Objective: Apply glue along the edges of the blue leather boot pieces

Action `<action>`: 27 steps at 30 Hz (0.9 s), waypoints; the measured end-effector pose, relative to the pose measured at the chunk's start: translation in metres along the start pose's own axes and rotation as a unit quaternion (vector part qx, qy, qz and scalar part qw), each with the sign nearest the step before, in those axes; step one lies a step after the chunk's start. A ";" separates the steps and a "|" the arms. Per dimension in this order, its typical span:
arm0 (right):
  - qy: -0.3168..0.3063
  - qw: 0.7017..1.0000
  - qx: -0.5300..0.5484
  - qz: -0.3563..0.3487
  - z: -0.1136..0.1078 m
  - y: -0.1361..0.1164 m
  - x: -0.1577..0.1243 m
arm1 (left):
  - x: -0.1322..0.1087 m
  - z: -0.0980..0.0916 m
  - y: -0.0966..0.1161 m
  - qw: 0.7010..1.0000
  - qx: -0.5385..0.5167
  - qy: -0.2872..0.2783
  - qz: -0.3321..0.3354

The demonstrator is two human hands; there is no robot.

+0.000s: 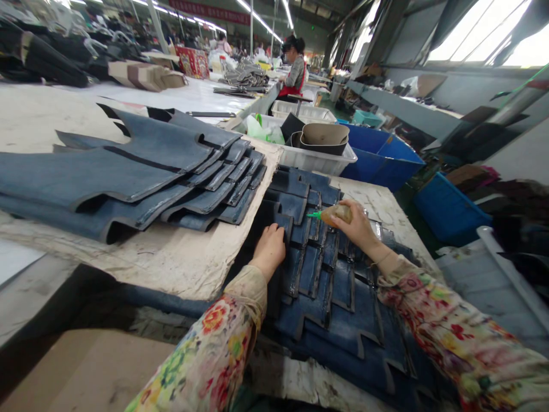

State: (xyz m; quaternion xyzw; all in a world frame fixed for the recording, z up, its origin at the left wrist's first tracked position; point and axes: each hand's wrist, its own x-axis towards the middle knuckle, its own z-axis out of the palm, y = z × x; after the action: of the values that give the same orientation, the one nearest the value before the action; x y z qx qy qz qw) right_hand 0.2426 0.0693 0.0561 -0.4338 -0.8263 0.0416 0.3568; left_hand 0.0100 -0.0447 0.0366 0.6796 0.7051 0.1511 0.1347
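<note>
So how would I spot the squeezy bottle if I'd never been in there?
Find the table where dark blue pieces lie overlapping in rows, with two flowered sleeves reaching in. Look at the right hand, above those rows. In it is the squeezy bottle: amber-brown with a thin bright green tip, unlike the flat blue pieces around it.

Dark-blue panels [343,289], green-tipped amber bottle [329,216]

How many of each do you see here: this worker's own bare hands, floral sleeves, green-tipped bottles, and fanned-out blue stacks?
Bare: 2, left hand and right hand
Floral: 2, left sleeve and right sleeve
Green-tipped: 1, squeeze bottle
Blue: 2, left stack and right stack
Total: 7
</note>
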 end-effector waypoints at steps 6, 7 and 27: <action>0.018 0.998 -0.035 -0.042 0.003 0.002 0.010 | -0.001 -0.001 0.000 1.000 -0.001 0.001 0.002; 0.030 0.998 -0.034 -0.040 0.001 0.001 0.012 | -0.001 -0.001 0.000 1.000 -0.002 0.000 0.002; -0.053 0.994 0.034 -0.095 0.000 -0.017 -0.005 | -0.002 -0.001 0.001 1.000 -0.013 -0.001 -0.002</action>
State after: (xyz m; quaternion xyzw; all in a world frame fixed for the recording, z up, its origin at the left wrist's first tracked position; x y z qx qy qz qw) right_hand 0.2329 0.0545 0.0600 -0.3384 -0.8795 0.0589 0.3293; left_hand 0.0102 -0.0464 0.0380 0.6764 0.7043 0.1599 0.1445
